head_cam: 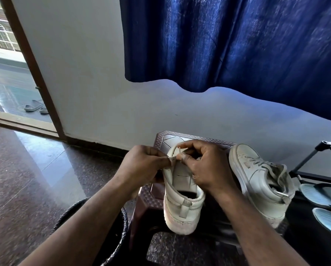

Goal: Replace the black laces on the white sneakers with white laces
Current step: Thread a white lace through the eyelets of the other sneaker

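**Fingers pinch a white lace at the shoe's front**

The right hand (203,166) has its fingers curled, pinching the tip of the white lace (180,150). The left hand (141,166) pinches the front edge of the sneaker (181,206), which stands on a brown stool (160,139). A second sneaker (260,181), already laced, leans at the stool's right edge. Bare floor (36,179) lies to the left. The black bin (122,223) is too dark to see into. A rack (314,156) holds blue sandals (322,194).

Left hand (141,164) and right hand (201,166) meet, fingers (170,160) pinching one white lace (180,150).
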Demonstrator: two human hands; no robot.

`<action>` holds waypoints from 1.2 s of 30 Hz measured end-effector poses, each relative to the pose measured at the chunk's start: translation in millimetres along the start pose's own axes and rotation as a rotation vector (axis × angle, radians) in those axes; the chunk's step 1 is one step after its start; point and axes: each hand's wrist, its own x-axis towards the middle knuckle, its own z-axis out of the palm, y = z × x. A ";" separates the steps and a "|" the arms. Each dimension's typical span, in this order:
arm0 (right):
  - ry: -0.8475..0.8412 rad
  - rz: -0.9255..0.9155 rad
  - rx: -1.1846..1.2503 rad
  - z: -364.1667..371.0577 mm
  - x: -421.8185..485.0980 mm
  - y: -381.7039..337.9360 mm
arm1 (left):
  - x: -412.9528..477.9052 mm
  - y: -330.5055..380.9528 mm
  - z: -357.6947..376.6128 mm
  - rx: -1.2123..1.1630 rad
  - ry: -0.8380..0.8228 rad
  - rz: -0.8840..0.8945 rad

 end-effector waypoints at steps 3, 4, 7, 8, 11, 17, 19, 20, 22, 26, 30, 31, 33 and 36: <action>-0.006 0.038 -0.022 -1.7 1.1 -1.4 | -0.9 0.6 0.5 -0.003 -0.011 0.006; -0.030 0.048 -0.051 -2.9 1.5 -2.6 | -1.0 0.8 0.4 0.000 -0.008 0.010; -0.083 0.080 -0.110 -5.1 2.7 -3.3 | -1.2 0.9 0.5 0.013 -0.006 0.025; -0.097 0.097 -0.118 -6.1 2.9 -3.5 | -1.2 1.0 0.5 0.012 -0.006 0.026; -0.126 0.138 -0.123 -6.3 3.0 -4.0 | -1.4 1.3 1.1 0.019 0.005 0.027; -0.112 0.167 -0.090 -2.7 2.3 -6.0 | -1.9 2.8 0.7 0.080 0.007 0.045; -0.087 0.175 -0.028 -0.4 -0.1 -6.1 | -3.2 3.5 1.0 0.172 0.011 0.104; -0.077 0.177 0.022 0.6 -1.2 -5.5 | -4.1 4.1 1.5 0.224 0.018 0.136; -0.062 0.191 0.144 1.1 -2.3 -4.6 | -4.4 5.2 1.7 0.258 0.019 0.157; -0.069 0.206 0.117 1.9 -0.5 -4.9 | 0.6 6.1 0.2 0.075 0.008 0.023; -0.093 0.152 0.022 4.2 1.1 -4.5 | 6.6 -2.6 6.9 0.048 0.007 -0.020; -0.102 0.139 0.012 4.4 1.3 -3.7 | 7.0 -4.0 8.7 0.058 0.010 -0.034; -0.118 0.119 -0.019 4.0 1.2 -2.6 | 10.8 -4.6 10.9 0.053 -0.009 -0.069; -0.133 0.127 0.078 -0.6 1.0 -3.6 | 18.3 -2.8 5.8 0.238 0.006 -0.078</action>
